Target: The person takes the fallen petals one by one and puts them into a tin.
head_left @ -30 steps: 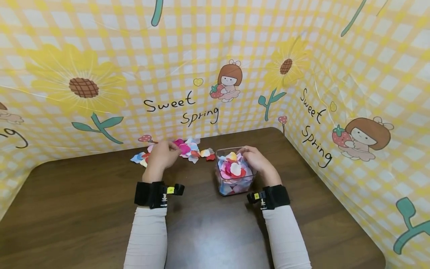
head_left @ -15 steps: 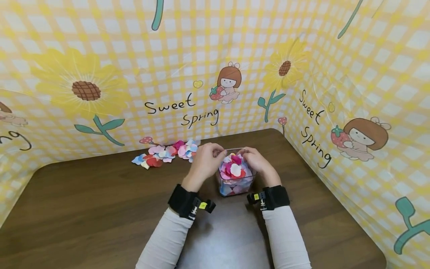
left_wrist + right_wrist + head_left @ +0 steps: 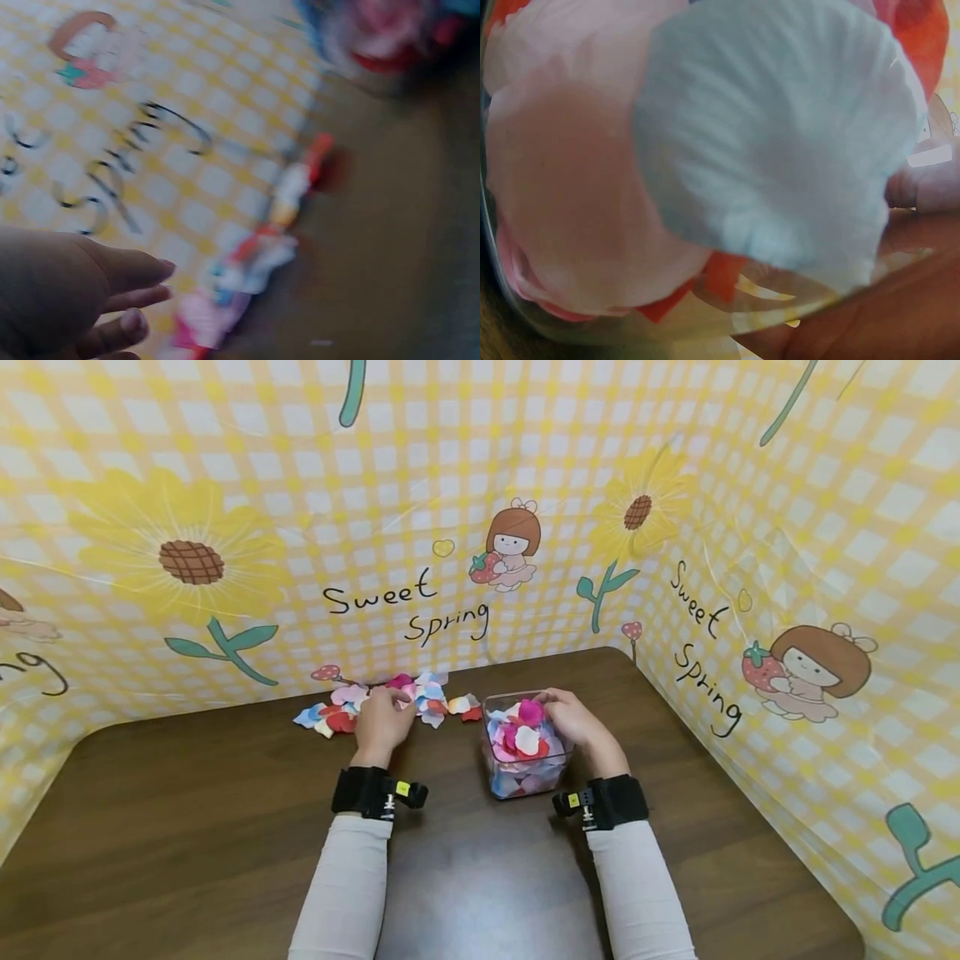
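Observation:
A clear square box (image 3: 517,761) stands on the table, filled with fabric flower petals (image 3: 527,741) in pink, magenta, white, red and pale blue. My right hand (image 3: 581,731) holds it at the far right side, fingers at the rim. In the right wrist view, a pale blue petal (image 3: 780,142) shows large through the clear wall, with fingers behind. Loose petals (image 3: 431,693) lie in a row along the back of the table. Over that row is my left hand (image 3: 382,727); in the left wrist view its fingers (image 3: 135,266) reach out holding nothing, beside blurred petals.
A brown wooden table (image 3: 187,827) carries everything. Behind it and along its right side hangs a yellow checked cloth (image 3: 300,527) printed with flowers and lettering. Beside the box lies a small cluster of white and red petals (image 3: 465,706).
My left hand went from the petal row right to the box, then back left to the row. A magenta petal now lies on top in the box. My right hand stayed on the box.

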Demonstrator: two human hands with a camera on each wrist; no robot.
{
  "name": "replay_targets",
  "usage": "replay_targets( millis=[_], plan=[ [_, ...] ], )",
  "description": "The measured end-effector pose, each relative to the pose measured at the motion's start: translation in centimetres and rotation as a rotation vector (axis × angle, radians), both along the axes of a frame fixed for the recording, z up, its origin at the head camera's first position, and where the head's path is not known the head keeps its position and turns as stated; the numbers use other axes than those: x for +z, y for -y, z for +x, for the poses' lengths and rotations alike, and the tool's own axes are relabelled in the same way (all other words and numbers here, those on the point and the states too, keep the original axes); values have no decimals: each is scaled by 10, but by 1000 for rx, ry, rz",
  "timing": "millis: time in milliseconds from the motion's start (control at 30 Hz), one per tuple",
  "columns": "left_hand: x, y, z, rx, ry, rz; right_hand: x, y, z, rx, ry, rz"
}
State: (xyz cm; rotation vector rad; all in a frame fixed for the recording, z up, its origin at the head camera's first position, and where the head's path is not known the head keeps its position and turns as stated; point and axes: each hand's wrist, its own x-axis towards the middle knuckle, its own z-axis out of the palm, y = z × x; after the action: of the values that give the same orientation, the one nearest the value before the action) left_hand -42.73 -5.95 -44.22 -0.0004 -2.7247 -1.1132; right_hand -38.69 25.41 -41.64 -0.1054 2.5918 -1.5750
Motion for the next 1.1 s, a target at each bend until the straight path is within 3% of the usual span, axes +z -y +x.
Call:
replay_targets(
  millis=[267, 500, 600, 700, 867, 967, 1100],
  plan=[
    [-31, -4, -6, -108, -30, -61, -2, 4, 2, 0, 8, -8],
    [-38, -3, -3, -79, -74, -87, -10, 5, 3, 2, 7, -12],
    [-30, 1, -1, -86, -84, -88, -11, 4, 2, 1, -3, -9],
    [-13, 6, 2, -103, -83, -75, -10, 2, 2, -8, -6, -10],
    [15, 11, 9, -104, -146, -28, -7, 0, 2, -8, -5, 2],
    [24, 13, 12, -115, -180, -17, -6, 0, 2, -1, 3, 1],
    [30, 13, 11, -155, -157, -44, -2, 0, 0, -9, 3, -11]
  ],
)
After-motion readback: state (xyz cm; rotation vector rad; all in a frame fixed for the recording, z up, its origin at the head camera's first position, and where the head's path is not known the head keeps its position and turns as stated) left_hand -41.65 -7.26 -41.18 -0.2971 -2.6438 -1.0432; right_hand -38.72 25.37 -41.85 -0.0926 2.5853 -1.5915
